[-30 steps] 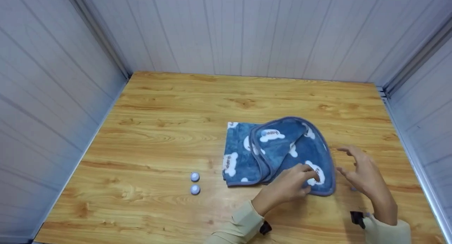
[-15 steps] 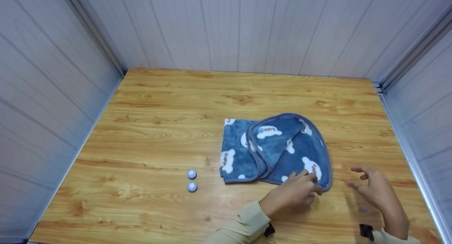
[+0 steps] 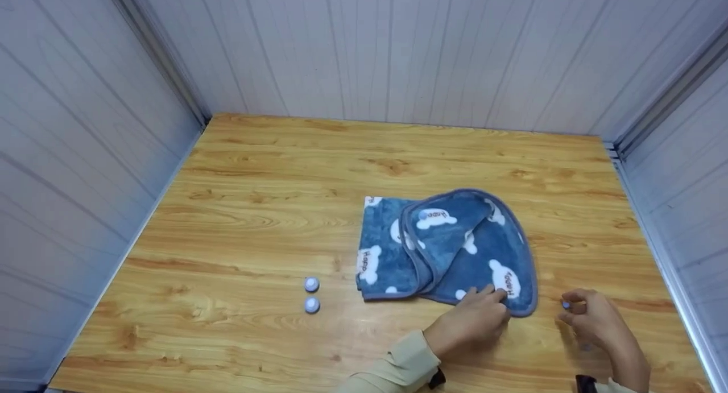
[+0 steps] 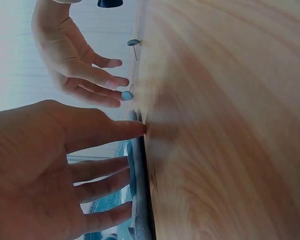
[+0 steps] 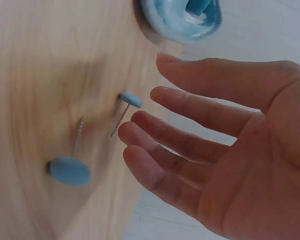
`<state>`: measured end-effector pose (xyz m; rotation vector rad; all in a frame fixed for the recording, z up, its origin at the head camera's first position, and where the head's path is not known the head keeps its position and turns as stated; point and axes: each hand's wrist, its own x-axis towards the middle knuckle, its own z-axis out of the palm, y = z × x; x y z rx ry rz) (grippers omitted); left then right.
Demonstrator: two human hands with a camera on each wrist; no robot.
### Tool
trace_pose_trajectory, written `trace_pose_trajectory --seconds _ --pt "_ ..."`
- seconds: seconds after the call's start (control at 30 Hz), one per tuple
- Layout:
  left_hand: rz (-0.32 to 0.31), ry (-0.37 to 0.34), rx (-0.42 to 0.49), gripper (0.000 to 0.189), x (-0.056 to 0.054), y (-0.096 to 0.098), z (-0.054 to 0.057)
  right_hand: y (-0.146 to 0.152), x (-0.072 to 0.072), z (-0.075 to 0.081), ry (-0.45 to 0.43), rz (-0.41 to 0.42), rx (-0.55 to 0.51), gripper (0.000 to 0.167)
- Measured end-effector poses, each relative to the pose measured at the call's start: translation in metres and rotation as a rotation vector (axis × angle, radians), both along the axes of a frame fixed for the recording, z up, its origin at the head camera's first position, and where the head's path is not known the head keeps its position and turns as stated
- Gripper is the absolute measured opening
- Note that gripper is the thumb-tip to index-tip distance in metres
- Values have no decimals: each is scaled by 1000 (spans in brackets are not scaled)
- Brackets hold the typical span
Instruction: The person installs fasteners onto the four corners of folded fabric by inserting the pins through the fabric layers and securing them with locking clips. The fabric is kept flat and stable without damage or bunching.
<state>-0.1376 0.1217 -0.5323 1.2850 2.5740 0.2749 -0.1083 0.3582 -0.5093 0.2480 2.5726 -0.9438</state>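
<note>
A folded blue fleece blanket (image 3: 387,242) with white bear-shaped patches and grey binding lies right of the table's middle. My left hand (image 3: 475,319) rests at its near edge, fingers over the cloth; in the left wrist view the thumb touches the tabletop beside the binding. My right hand (image 3: 597,319) hovers right of the blanket, fingers loosely bent. Close to its fingertips is a blue-headed pin (image 5: 131,99) with a thin metal shank; the right wrist view shows a gap between them. A second such pin (image 5: 70,171) lies nearer that camera.
Two small round pale caps, the upper cap (image 3: 311,284) and the lower cap (image 3: 311,305), sit left of the blanket. A small blue disc (image 3: 422,215) shows on the blanket's folded flap. Panelled walls (image 3: 364,52) enclose the wooden table (image 3: 256,171) at the back and sides.
My right hand has moved down from beside the blanket's edge toward the pins. The left hand has shifted slightly right along the blanket's near edge. The blanket looks the same.
</note>
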Motion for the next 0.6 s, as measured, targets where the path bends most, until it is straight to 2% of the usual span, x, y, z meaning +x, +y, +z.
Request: trace_pose_trajectory --seconds 0.13,0.27,0.43,0.6 --pt "-5 31 -16 14 1 2 -1 0 -2 -5 -33 -10 -25 46" --pt "3 47 -46 25 1 6 -2 1 -4 -6 -34 -18 -12 43" --pt "11 65 -85 31 -3 15 -4 0 -5 -7 -4 -22 17 29" --pt "22 137 -70 27 -8 22 -9 -4 -6 -9 25 -35 39 19"
